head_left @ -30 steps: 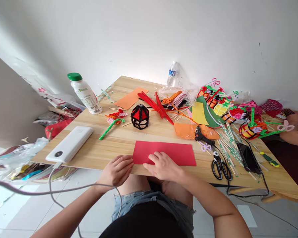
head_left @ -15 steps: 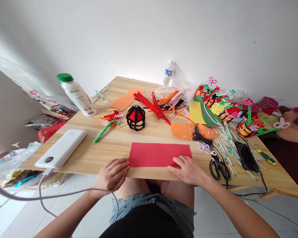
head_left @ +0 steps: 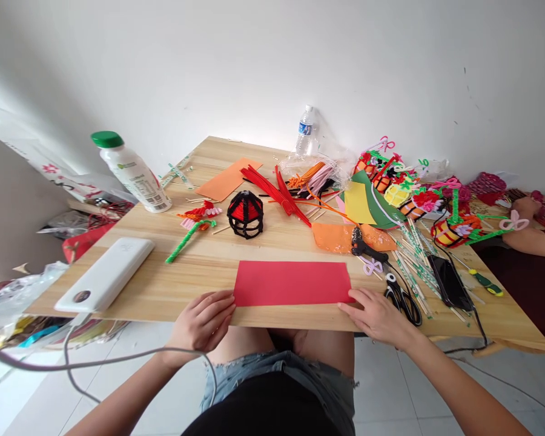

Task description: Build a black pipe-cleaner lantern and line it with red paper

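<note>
Two hands rest at the near edge of the wooden tabletop [head_left: 172, 284], one at each near corner of a folded red paper sheet [head_left: 292, 283] that lies flat just in front of the person. At the far left stand a white bottle with a green cap [head_left: 129, 172] and, nearer, a white power bank [head_left: 105, 274] with its cable trailing off the edge. The left hand [head_left: 203, 321] has its fingers loosely curled, the tips pressing the sheet's near left corner without gripping it. Beyond the sheet sit a black-and-red pipe-cleaner lantern [head_left: 245, 213] and a bundle of red pipe cleaners [head_left: 279, 192]. The right hand [head_left: 376, 315] lies spread, fingertips on the near right corner, holding nothing. The sheet looks light, thin and bendable, likely to slide on smooth wood and crease easily; its near corners or long edge seem the best places to pinch. Further right lie black scissors [head_left: 402, 297], a glue gun [head_left: 366, 247] and a dark phone [head_left: 447, 281]. A plain white wall stands behind, pale floor tiles below.
</note>
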A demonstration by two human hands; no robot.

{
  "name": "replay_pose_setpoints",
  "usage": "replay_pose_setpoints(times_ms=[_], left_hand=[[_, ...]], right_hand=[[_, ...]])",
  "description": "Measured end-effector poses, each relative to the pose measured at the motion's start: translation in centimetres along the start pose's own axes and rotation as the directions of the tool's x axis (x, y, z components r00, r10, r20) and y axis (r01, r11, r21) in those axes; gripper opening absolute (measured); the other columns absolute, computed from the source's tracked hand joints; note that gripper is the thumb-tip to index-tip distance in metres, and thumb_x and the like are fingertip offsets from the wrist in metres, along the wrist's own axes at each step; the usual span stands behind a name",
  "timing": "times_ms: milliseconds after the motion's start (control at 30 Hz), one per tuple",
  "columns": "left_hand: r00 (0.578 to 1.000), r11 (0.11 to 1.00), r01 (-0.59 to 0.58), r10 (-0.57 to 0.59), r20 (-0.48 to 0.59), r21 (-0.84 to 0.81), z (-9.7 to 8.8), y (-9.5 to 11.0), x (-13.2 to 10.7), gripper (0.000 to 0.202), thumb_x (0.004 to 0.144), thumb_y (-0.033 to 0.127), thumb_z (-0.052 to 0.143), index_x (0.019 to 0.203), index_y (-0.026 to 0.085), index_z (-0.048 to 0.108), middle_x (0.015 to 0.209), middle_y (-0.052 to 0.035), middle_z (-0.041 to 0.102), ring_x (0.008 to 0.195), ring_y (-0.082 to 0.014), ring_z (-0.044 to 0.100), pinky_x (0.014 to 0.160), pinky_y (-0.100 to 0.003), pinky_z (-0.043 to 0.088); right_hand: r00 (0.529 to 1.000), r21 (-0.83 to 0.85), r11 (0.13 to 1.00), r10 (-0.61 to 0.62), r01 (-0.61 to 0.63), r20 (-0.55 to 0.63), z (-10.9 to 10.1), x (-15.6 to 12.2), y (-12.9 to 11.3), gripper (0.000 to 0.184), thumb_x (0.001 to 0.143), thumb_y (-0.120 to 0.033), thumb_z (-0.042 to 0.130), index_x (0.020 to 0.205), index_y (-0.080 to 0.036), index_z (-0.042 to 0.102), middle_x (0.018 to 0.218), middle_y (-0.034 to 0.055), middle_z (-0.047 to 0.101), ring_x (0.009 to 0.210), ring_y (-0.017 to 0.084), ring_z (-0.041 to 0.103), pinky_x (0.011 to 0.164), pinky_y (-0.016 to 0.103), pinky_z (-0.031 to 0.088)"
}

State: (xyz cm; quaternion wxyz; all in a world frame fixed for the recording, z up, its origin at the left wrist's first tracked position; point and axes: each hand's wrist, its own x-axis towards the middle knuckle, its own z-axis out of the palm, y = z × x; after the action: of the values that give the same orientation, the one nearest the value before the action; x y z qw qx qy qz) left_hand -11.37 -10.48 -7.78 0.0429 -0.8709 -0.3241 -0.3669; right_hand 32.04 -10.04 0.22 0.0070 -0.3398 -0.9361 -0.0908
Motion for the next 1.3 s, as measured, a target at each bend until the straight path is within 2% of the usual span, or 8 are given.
replay_pose_setpoints(times_ms=[267,700,900,1000,1100,1167,1233,1300], left_hand=[[1.0,0.999,0.0,-0.001,-0.015,-0.039,-0.2,0.0,0.1,0.044,0.077,0.001,0.061,0.119,0.014,0.059,0.105,-0.0115,0.072,0.108,-0.0271,0.064,0.087,-0.04,0.053],[0.999,0.999,-0.032,0.032,0.015,-0.017,-0.4,-0.1,0.4,0.036,0.078,0.003,0.061,0.112,0.014,0.062,0.103,-0.0112,0.072,0.106,-0.027,0.064,0.087,-0.04,0.051],[0.995,0.997,-0.004,0.011,0.098,-0.071,-0.9,-0.5,1.0,0.03,0.082,0.005,0.057,0.109,0.018,0.063,0.105,-0.0102,0.07,0.11,-0.0258,0.061,0.087,-0.039,0.049],[0.989,0.985,0.06,-0.038,0.14,-0.16,-1.3,-0.7,1.6,0.023,0.084,0.008,0.055,0.101,0.02,0.066,0.103,-0.0094,0.069,0.108,-0.0249,0.061,0.086,-0.038,0.048],[0.971,0.927,0.194,-0.135,0.196,-0.321,-1.7,-1.0,2.5,0.019,0.088,0.015,0.051,0.09,0.02,0.069,0.098,-0.0092,0.069,0.1,-0.0229,0.062,0.084,-0.036,0.049],[0.935,0.83,0.35,-0.283,0.214,-0.434,-1.9,-1.5,3.5,0.023,0.091,0.022,0.048,0.087,0.018,0.07,0.097,-0.0098,0.069,0.093,-0.0206,0.064,0.08,-0.032,0.051],[0.858,0.696,0.496,-0.487,0.165,-0.519,-1.9,-2.2,5.1,0.028,0.092,0.03,0.048,0.084,0.017,0.071,0.093,-0.01,0.069,0.086,-0.0196,0.064,0.076,-0.03,0.051],[0.777,0.584,0.539,-0.623,0.091,-0.607,-1.7,-3.2,7.3,0.03,0.09,0.037,0.052,0.08,0.016,0.071,0.086,-0.0084,0.068,0.08,-0.0189,0.063,0.073,-0.03,0.05]], right_hand=[[0.997,0.117,0.99,0.079,-0.077,-0.012,-0.3,-1.4,0.6,0.034,0.088,-0.012,0.046,0.114,-0.022,0.067,0.108,0.0135,0.059,0.097,0.024,0.059,0.079,0.038,0.054],[0.948,0.317,0.933,0.244,-0.172,-0.204,0.3,-2.2,1.3,0.028,0.087,-0.01,0.046,0.102,-0.019,0.068,0.11,0.0127,0.062,0.096,0.021,0.064,0.083,0.034,0.056],[0.92,0.438,0.891,0.268,-0.123,-0.287,0.4,5.1,-0.6,0.027,0.09,-0.013,0.047,0.107,-0.02,0.067,0.11,0.0112,0.063,0.103,0.022,0.061,0.089,0.038,0.053],[0.958,0.435,0.892,0.22,-0.123,-0.182,0.5,10.7,-1.9,0.024,0.091,-0.022,0.052,0.11,-0.017,0.066,0.119,0.0144,0.06,0.113,0.025,0.056,0.097,0.041,0.048],[0.989,0.437,0.889,0.151,-0.139,0.007,0.8,16.1,-3.0,0.045,0.083,-0.039,0.067,0.119,-0.013,0.061,0.124,0.0171,0.057,0.119,0.028,0.051,0.101,0.042,0.045],[0.979,0.407,0.892,0.16,-0.198,0.126,0.9,19.0,-3.4,0.053,0.074,-0.044,0.075,0.115,-0.013,0.062,0.118,0.0167,0.059,0.115,0.031,0.052,0.098,0.044,0.044],[0.957,0.398,0.876,0.202,-0.272,0.209,1.0,20.9,-3.4,0.055,0.067,-0.043,0.081,0.11,-0.013,0.064,0.112,0.0163,0.062,0.11,0.031,0.054,0.094,0.044,0.045],[0.94,0.436,0.841,0.227,-0.321,0.255,1.1,21.8,-3.1,0.051,0.063,-0.038,0.085,0.103,-0.014,0.065,0.107,0.0146,0.064,0.105,0.03,0.056,0.089,0.041,0.045]])
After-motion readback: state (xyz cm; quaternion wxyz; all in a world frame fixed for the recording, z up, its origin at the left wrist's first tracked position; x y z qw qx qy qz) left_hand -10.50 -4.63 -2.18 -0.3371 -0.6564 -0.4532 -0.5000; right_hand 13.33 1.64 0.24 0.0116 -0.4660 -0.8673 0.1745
